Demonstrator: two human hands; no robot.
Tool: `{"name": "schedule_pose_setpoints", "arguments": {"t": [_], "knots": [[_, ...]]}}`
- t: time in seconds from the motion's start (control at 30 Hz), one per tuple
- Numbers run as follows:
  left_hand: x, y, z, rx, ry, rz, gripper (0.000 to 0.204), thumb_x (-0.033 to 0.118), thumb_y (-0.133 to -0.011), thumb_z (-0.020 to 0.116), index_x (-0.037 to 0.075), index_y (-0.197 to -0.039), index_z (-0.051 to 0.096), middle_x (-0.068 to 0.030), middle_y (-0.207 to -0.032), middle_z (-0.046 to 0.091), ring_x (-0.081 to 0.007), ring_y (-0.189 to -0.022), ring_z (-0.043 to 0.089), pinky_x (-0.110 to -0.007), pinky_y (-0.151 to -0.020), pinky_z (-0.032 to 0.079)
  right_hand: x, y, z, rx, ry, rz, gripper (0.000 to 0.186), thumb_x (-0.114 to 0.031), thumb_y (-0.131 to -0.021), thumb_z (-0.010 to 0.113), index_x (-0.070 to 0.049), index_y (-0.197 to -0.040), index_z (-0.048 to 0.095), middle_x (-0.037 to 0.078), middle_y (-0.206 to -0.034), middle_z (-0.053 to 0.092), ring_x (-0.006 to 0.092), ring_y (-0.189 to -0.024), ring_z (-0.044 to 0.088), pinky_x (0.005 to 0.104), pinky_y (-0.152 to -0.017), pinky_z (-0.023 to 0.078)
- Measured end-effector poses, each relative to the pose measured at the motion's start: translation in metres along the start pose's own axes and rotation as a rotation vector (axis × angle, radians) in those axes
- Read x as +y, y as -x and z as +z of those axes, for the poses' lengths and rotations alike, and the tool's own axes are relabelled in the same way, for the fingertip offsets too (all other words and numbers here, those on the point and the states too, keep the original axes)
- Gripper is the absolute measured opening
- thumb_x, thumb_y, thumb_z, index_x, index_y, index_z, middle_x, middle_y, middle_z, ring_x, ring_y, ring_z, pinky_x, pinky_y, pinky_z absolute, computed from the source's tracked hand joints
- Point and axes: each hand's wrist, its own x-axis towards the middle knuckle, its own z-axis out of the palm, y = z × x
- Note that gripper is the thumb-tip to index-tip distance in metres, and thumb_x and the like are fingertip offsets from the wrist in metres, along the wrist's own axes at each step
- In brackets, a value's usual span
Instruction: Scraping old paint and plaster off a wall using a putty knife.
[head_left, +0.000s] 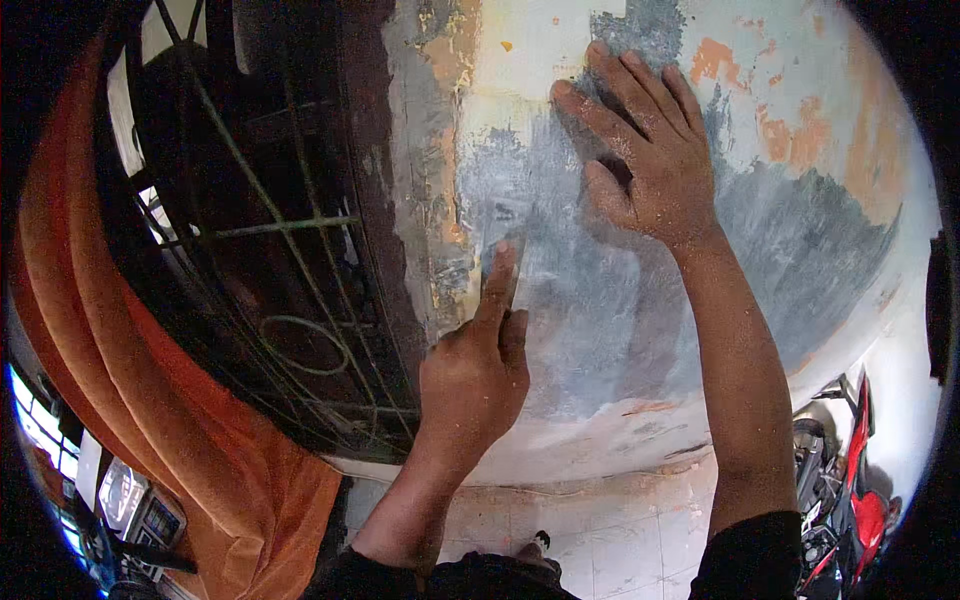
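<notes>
A wall [570, 340] with patchy grey plaster, pale paint and peeling orange spots fills the middle and right. My right hand [650, 150] lies on its upper part with fingers spread, holding nothing. Lower and to the left, my left hand [475, 370] points its index finger at the grey patch [500, 180], the fingertip at or very near the surface. Its other fingers are folded in, and I see no object in them. Shadows fall beside both hands.
Left of the wall stands a dark window with a metal grille [285, 225]. An orange curtain [180, 410] hangs beside it. Pale floor tiles [620, 550] lie below. A red and black motorcycle [865, 520] is at the lower right.
</notes>
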Motion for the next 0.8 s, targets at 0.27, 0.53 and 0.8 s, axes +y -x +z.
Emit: {"name": "schedule_pose_setpoints", "arguments": {"t": [0.27,0.53,0.8], "knots": [[0.015,-0.008,-0.007,-0.134,0.007,-0.166,0.067,0.015,-0.101,0.060,0.020,-0.162,0.033,-0.0304,-0.108,0.070,-0.0451,-0.088,0.072,-0.052,-0.076,0.058,0.004,0.002,0.001,0.004,0.007,-0.001,0.070,-0.026,-0.077,0.067,-0.036,-0.146,0.059,0.000,-0.162,0.044,0.0247,-0.148,0.042,0.0511,-0.125,0.024],[0.017,-0.022,-0.014,-0.037,0.040,-0.090,0.067,0.017,-0.102,0.059,0.024,-0.163,0.031,-0.0282,-0.100,0.071,-0.0433,-0.079,0.072,-0.053,-0.069,0.058,0.002,0.000,0.000,-0.005,-0.005,0.004,0.073,-0.028,-0.077,0.068,-0.038,-0.148,0.056,0.000,-0.164,0.042,0.0239,-0.147,0.043,0.0508,-0.126,0.024],[0.014,-0.018,-0.017,-0.032,0.010,-0.052,0.069,0.017,-0.103,0.057,0.025,-0.164,0.026,-0.0245,-0.099,0.073,-0.0465,-0.076,0.071,-0.054,-0.067,0.058,0.003,0.000,0.001,0.025,-0.035,-0.012,0.076,-0.027,-0.074,0.070,-0.038,-0.147,0.057,0.000,-0.163,0.042,0.0238,-0.146,0.043,0.0509,-0.125,0.025]]}}
